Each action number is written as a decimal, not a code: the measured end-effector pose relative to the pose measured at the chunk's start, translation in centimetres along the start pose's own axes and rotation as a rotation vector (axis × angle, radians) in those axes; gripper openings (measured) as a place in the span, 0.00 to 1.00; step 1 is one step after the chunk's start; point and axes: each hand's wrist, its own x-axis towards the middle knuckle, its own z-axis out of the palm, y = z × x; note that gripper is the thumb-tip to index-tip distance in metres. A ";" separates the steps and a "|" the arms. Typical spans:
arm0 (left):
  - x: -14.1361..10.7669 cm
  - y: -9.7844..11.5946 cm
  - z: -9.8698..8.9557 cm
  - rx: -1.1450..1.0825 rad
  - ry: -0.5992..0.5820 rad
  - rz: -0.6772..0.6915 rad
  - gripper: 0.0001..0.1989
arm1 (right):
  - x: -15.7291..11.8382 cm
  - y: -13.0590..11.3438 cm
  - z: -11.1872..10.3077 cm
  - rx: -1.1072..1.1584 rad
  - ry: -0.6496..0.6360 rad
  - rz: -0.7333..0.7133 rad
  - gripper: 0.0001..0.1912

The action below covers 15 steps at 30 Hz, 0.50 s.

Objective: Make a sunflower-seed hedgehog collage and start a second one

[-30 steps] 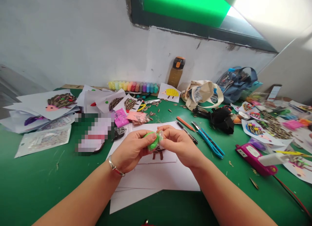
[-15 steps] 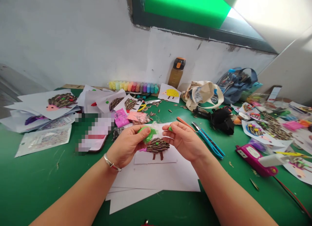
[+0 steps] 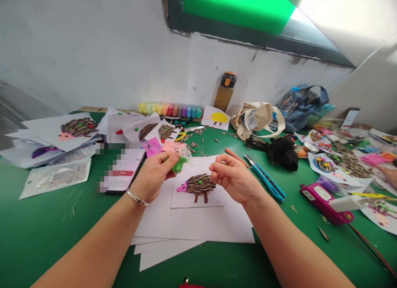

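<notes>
My left hand (image 3: pixel 158 176) is closed on a clear plastic bag of green modelling clay (image 3: pixel 180 164), above the left part of a paper picture. My right hand (image 3: pixel 231 176) is pinched at the picture's upper right. The small piece of green clay seen in it half a second ago is now hidden by the fingers. Between and below both hands lies the hedgehog picture (image 3: pixel 186 201), on several white sheets (image 3: pixel 161 226). Its body is sunflower seeds (image 3: pixel 200 188) with a green clay dot, its face is pink clay, and its legs are brown.
Right of the sheets lie a blue utility knife (image 3: pixel 266 180), an orange stick (image 3: pixel 237 157) and a magenta glue gun (image 3: pixel 325 203). A phone (image 3: pixel 120 172) and finished pictures (image 3: pixel 71 135) are left. A bottle (image 3: pixel 225 91) stands behind. Another person's hand (image 3: pixel 387 174) shows at far right.
My left hand has moved left and slightly down with the bag, uncovering the hedgehog's pink face. My right fingers have closed, and the green piece no longer shows. Another person's hand has appeared at far right.
</notes>
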 end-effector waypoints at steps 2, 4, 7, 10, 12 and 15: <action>0.1 -0.2 -0.1 0.021 0.000 0.013 0.21 | 0.0 0.0 0.0 -0.025 0.019 -0.016 0.13; 0.2 -0.4 -0.2 0.039 0.003 0.018 0.21 | 0.0 0.1 0.1 -0.054 0.031 -0.028 0.13; 0.3 -0.5 -0.3 0.052 0.014 0.026 0.21 | 0.1 0.1 0.2 -0.090 0.044 -0.035 0.12; 0.4 -0.5 -0.3 0.060 0.026 0.036 0.21 | 0.1 0.1 0.4 -0.108 0.042 -0.046 0.13; 0.5 -0.6 -0.4 0.064 0.032 0.037 0.22 | 0.1 0.1 0.4 -0.095 0.034 -0.059 0.14; 0.5 -0.7 -0.4 0.065 0.030 0.033 0.22 | 0.1 0.0 0.4 -0.072 0.021 -0.083 0.12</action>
